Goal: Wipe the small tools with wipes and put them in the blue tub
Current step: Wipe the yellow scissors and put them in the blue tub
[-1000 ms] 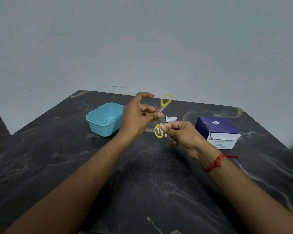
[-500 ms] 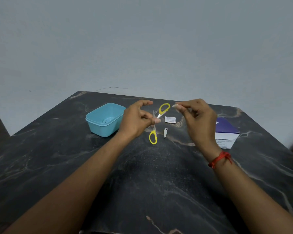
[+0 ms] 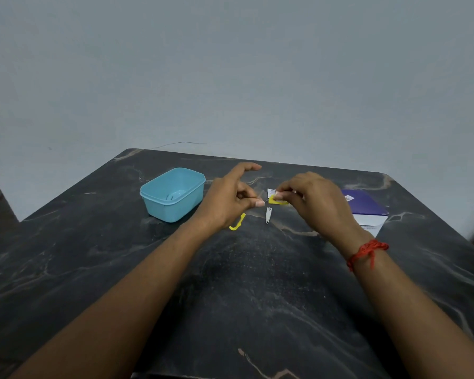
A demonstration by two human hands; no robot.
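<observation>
Step in hand: wiping the yellow-handled scissors [image 3: 278,200], judged from the grip; the tub holds no scissors yet.
Left hand [image 3: 230,199]: pinches the scissors at mid-length, thumb and forefinger closed on them; the other fingers are lifted.
Right hand [image 3: 311,202]: fingertips [image 3: 278,196] closed on the upper yellow loop. A pale scrap shows there, probably the wipe; too blurred to be sure.
Scissors: held above the table [image 3: 257,283], between the hands; lower loop [image 3: 237,222] hangs below the left hand.
Nail clipper [image 3: 268,215]: lies on the table just below the hands, untouched.
Torn sachet [image 3: 271,191]: on the table, behind the right fingertips.
Blue tub [image 3: 173,194]: left of the hands, near; something small lies inside, not identifiable.
Purple box [image 3: 365,207]: right, partly hidden by the right hand.
Next move calls for: finishing both handles, then carrying the scissors left over the tub rim.
</observation>
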